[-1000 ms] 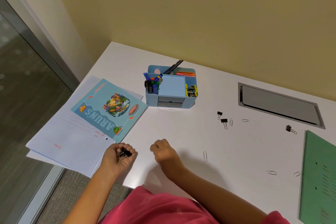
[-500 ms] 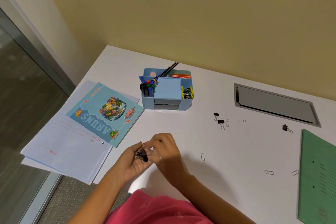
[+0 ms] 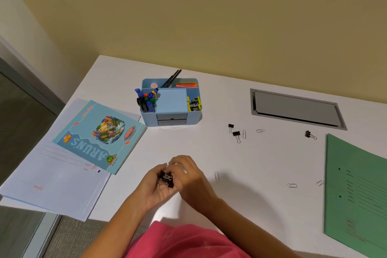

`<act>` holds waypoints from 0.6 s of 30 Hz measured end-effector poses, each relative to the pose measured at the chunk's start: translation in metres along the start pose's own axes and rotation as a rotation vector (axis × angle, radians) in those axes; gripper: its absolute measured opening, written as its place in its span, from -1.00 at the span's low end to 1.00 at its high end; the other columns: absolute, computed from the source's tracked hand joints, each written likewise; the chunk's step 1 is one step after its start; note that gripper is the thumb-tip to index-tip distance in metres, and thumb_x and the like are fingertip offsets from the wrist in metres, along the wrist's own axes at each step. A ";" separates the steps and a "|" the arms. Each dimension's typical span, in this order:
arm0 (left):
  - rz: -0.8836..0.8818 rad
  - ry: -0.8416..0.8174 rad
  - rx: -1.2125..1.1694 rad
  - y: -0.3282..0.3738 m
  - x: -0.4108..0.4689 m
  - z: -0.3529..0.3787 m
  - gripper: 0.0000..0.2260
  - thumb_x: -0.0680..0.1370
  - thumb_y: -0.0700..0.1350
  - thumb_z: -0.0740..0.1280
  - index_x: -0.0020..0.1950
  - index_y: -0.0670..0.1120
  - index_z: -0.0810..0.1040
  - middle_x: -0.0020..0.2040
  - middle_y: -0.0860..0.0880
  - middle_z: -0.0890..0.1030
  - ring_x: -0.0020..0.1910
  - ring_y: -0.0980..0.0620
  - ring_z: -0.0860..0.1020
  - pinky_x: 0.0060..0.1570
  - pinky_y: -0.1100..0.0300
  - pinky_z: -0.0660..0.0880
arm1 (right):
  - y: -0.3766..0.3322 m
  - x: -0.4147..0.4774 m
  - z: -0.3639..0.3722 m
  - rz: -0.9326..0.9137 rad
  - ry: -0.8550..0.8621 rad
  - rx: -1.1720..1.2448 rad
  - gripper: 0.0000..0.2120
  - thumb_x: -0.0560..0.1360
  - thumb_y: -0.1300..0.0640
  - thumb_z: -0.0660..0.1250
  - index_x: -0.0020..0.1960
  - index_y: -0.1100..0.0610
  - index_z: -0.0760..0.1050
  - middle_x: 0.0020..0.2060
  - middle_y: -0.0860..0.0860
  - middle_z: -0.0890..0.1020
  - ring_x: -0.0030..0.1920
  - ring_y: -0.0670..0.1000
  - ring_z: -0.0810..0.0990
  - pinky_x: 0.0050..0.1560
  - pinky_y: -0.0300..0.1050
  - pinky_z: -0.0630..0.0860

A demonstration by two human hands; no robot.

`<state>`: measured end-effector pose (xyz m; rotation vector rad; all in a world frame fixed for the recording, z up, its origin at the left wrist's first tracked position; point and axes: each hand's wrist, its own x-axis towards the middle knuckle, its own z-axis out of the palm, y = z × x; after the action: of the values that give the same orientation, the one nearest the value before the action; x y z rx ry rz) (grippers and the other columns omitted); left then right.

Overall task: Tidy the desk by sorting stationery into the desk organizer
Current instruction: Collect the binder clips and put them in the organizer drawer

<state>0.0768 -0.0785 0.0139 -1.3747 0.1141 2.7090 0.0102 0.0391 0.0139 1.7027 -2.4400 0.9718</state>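
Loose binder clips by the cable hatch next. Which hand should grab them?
Right, probably. The loose binder clips lie on the right side of the desk, nearer the right hand. The left hand is cupped under a bunch of collected clips, so it's occupied.

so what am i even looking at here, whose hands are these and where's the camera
There is no machine here: a person wears one wide-angle camera on the head, looking forward and down, so the single picture shows that person's own arms from above.

The left hand is cupped around a small bunch of black binder clips, and the right hand meets it over them.

They work at a white desk. On it stands a blue desk organizer holding markers, pencils, and more clips. To its left lies a notebook on white papers. To the right, loose binder clips and paper clips lie scattered, beside a green folder. The grey panel is set into the desk.
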 end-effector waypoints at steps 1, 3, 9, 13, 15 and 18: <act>-0.013 -0.006 0.016 -0.002 0.005 0.001 -0.87 0.52 -0.21 0.18 -0.20 -0.17 0.45 -0.36 -0.07 0.47 -0.36 0.07 0.44 -0.29 0.30 0.43 | 0.008 -0.003 -0.005 0.044 0.038 -0.011 -0.78 0.44 0.36 0.23 0.01 0.15 0.52 0.01 0.05 0.57 0.06 0.02 0.55 -0.11 -0.06 0.56; -0.023 -0.030 0.085 -0.009 0.010 0.007 -0.84 0.51 -0.16 0.17 -0.26 -0.14 0.39 -0.40 -0.06 0.38 -0.48 0.03 0.37 -0.46 0.23 0.39 | 0.028 -0.008 -0.017 0.145 0.119 0.001 -0.71 0.39 0.44 0.19 -0.02 0.17 0.53 -0.02 0.04 0.56 0.03 0.02 0.54 -0.11 -0.06 0.55; -0.055 -0.012 0.168 -0.038 0.031 0.036 -0.71 0.62 -0.09 0.11 -0.29 -0.13 0.37 -0.47 -0.05 0.36 -0.59 0.04 0.31 -0.55 0.27 0.34 | 0.106 -0.037 -0.071 0.369 0.297 -0.079 -0.70 0.40 0.54 0.15 -0.06 0.24 0.52 -0.11 0.08 0.53 -0.04 0.03 0.49 -0.01 -0.23 0.47; -0.069 0.003 0.228 -0.058 0.046 0.061 -0.69 0.63 -0.08 0.11 -0.22 -0.21 0.47 -0.48 -0.06 0.40 -0.59 0.04 0.34 -0.54 0.28 0.37 | 0.167 -0.059 -0.113 0.604 0.336 -0.146 -0.63 0.39 0.54 0.16 0.07 0.24 0.52 0.02 0.11 0.54 0.05 0.09 0.47 0.11 -0.52 0.26; -0.062 0.023 0.233 -0.065 0.055 0.073 -0.68 0.64 -0.08 0.11 -0.15 -0.24 0.50 -0.49 -0.08 0.42 -0.60 0.03 0.35 -0.54 0.30 0.40 | 0.202 -0.067 -0.134 0.751 0.262 -0.205 -0.54 0.42 0.50 0.14 0.25 0.18 0.46 0.22 0.10 0.47 0.24 0.11 0.42 0.19 -0.36 0.32; -0.044 0.037 0.291 -0.076 0.069 0.095 -0.68 0.65 -0.07 0.08 -0.10 -0.23 0.50 -0.50 -0.06 0.43 -0.60 0.05 0.36 -0.53 0.33 0.39 | 0.255 -0.080 -0.164 0.928 0.116 -0.321 -0.42 0.48 0.46 0.15 0.45 0.10 0.28 0.45 0.11 0.26 0.43 0.14 0.24 0.30 0.00 0.39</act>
<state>-0.0303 0.0115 0.0121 -1.3230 0.4551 2.5084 -0.2280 0.2421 -0.0034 0.3579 -3.0776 0.5871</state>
